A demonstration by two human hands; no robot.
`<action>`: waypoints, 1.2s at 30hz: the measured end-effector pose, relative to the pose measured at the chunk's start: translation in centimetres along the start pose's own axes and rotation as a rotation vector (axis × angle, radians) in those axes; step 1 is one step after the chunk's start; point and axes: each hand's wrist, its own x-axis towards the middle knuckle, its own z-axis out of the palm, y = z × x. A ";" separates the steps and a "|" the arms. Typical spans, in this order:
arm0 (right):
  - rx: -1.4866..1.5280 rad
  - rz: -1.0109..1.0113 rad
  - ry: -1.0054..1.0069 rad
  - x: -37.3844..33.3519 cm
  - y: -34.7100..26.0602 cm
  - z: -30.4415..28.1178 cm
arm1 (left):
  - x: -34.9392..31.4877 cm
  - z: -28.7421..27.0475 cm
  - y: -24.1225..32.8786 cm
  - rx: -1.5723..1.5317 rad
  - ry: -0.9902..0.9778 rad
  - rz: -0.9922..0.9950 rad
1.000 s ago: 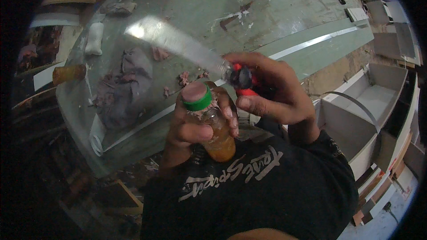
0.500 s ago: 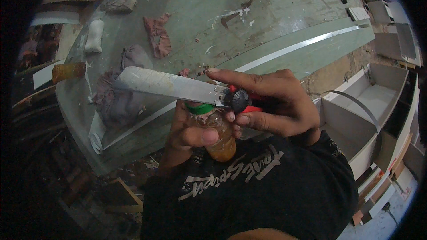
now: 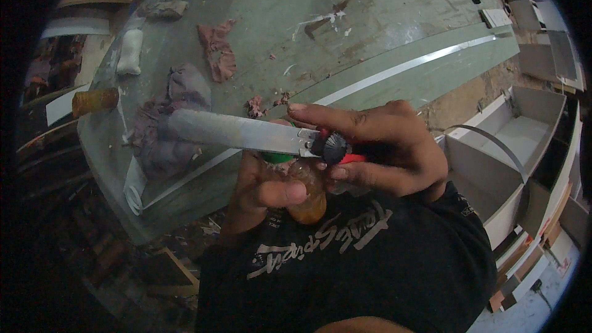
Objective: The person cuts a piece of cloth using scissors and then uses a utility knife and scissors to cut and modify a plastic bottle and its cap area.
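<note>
My left hand (image 3: 271,192) is wrapped round a small clear plastic bottle (image 3: 308,206) with amber contents and a green cap (image 3: 279,157). In my right hand (image 3: 394,145) is a red-and-black utility knife with a ridged black knob (image 3: 333,149). Its long, wide grey blade (image 3: 234,131), smeared with pale residue, points left and passes in front of the bottle's cap. My right index finger stretches along above the knife, and the thumb presses from below. The blade hides part of the cap; whether the two touch I cannot tell.
A green worktable (image 3: 265,37) carries a grey-purple cloth (image 3: 169,142), a pinkish rag (image 3: 217,52), a white pouch (image 3: 129,52) and a long white strip (image 3: 394,73). An amber roll (image 3: 95,102) lies at its left edge. White open boxes (image 3: 487,172) stand at right.
The knife has tilted, its blade tip lowering toward me and the knob shifting slightly right. My left hand and the bottle have barely moved.
</note>
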 end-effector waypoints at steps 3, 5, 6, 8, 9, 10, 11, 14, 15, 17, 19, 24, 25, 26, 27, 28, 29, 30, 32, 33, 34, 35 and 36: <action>-0.013 -0.027 0.027 0.1 0.1 0.3 | 0.3 -0.7 -0.3 0.021 -0.025 0.018; -0.023 -0.059 0.033 0.2 0.2 0.1 | 0.2 -0.1 -0.2 0.008 0.009 0.004; -0.006 -0.063 0.038 0.2 0.2 0.1 | 0.3 0.0 -0.3 -0.011 0.010 0.012; 0.117 -0.006 0.060 0.1 -0.2 0.2 | 0.4 -0.1 -0.6 -0.077 -0.039 0.055; 0.100 -0.018 0.054 0.2 -0.2 0.1 | 0.3 0.0 -0.6 -0.098 -0.057 0.066; 0.079 -0.029 0.051 0.1 -0.1 0.0 | 0.3 -0.2 -0.5 -0.095 -0.069 0.054; 0.071 -0.031 0.053 0.1 0.0 0.0 | 0.3 -0.3 -0.5 -0.099 -0.079 0.046; 0.080 -0.032 0.059 0.0 0.3 0.1 | 0.1 -0.3 -0.5 -0.110 -0.089 0.043; 0.085 -0.037 0.061 0.0 0.3 0.2 | 0.1 -0.3 -0.6 -0.113 -0.087 0.048; 0.085 -0.054 0.065 0.1 0.6 0.3 | 0.3 -0.2 -0.6 -0.112 -0.073 0.066; 0.111 -0.040 0.072 0.1 0.6 0.4 | 0.3 0.0 -0.5 -0.104 -0.051 0.065; 0.122 -0.007 0.090 0.4 0.2 0.6 | 0.8 -0.5 -0.3 -0.053 -0.091 0.057; 0.117 -0.018 0.110 0.5 0.3 0.8 | 0.7 -0.5 -0.4 -0.027 -0.061 0.060; 0.115 -0.013 0.122 0.5 0.3 0.9 | 0.6 -0.5 -0.4 0.000 -0.032 0.062; 0.112 -0.009 0.135 0.5 0.4 0.9 | 0.6 -0.9 -0.6 0.033 -0.035 0.073; 0.112 0.009 0.137 0.5 0.4 0.9 | 0.6 -1.3 -0.8 0.067 -0.037 0.084; 0.110 0.017 0.138 0.6 0.4 0.9 | 0.7 -1.6 -0.8 0.101 -0.038 0.095; 0.108 0.024 0.137 0.6 0.5 0.8 | 0.8 -1.5 -0.7 0.113 -0.042 0.101; 0.096 0.014 0.140 0.6 0.7 0.9 | 1.0 -1.3 -0.4 0.132 -0.057 0.112; 0.093 0.007 0.143 0.6 0.9 1.0 | 1.0 -1.0 -0.3 0.147 -0.015 0.104; 0.097 -0.007 0.146 0.6 1.1 1.1 | 0.9 -0.6 -0.3 0.164 0.031 0.096; 0.095 -0.007 0.134 0.5 1.2 1.0 | 0.8 -0.3 -0.2 0.181 0.076 0.089; 0.094 -0.006 0.122 0.4 1.2 1.0 | 0.7 -0.4 -0.4 0.233 0.112 0.116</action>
